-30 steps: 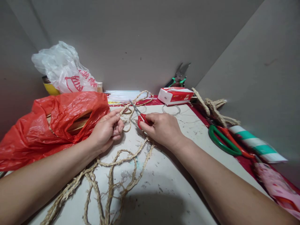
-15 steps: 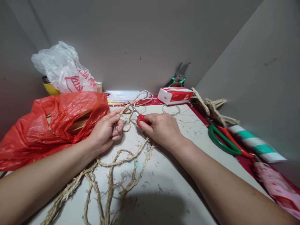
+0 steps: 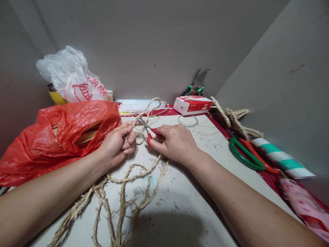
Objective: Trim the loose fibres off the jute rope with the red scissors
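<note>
Between its thumb and fingers my left hand [image 3: 122, 139] pinches a braided straw rope [image 3: 155, 99], whose loops stand up past the fingertips toward the back of the table. My right hand [image 3: 174, 140] grips small red-handled scissors [image 3: 147, 127] with finger and thumb in the handles. The handles are spread and the blades are parted, pointing left at the rope just beyond my left fingertips. Whether the blades touch the rope, I cannot tell. More braided rope [image 3: 128, 178] lies in loose, frayed strands on the table below both hands.
A red plastic bag [image 3: 69, 120] holding wooden pieces sits at left, a white plastic bag [image 3: 69, 73] behind it. At the back are a tissue pack [image 3: 192, 104], a wire coil [image 3: 188, 125] and pruning shears [image 3: 197, 82]. Green-handled scissors [image 3: 243, 161] and a striped roll [image 3: 282, 157] lie right.
The scissors in my right hand have opened, their handles spreading apart, and their blades have come round to the rope by my left fingertips. My left hand keeps its pinch.
</note>
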`<state>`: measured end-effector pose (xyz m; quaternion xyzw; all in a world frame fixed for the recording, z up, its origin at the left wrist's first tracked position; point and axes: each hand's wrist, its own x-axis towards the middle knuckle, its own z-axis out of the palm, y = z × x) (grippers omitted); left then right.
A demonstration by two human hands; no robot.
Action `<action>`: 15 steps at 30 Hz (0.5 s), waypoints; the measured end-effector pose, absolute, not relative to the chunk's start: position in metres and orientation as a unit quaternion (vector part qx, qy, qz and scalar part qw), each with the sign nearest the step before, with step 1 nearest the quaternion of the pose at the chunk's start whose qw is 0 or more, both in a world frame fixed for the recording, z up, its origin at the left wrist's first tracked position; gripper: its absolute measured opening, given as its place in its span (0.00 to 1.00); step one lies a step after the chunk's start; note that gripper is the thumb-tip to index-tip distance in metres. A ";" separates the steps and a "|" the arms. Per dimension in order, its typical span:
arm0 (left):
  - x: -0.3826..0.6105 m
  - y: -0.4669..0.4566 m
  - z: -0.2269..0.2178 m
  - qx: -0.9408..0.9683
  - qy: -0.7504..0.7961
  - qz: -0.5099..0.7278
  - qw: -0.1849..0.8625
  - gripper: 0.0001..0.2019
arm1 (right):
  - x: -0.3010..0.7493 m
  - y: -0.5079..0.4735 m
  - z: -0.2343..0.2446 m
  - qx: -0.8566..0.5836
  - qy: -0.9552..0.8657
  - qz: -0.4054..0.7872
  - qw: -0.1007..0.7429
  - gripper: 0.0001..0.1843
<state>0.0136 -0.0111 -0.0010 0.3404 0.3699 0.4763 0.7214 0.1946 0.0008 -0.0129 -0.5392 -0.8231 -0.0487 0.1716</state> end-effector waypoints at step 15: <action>0.013 -0.009 -0.004 0.339 0.367 0.472 0.727 0.07 | 0.202 0.004 -0.016 -0.527 -0.815 -0.026 0.237 0.19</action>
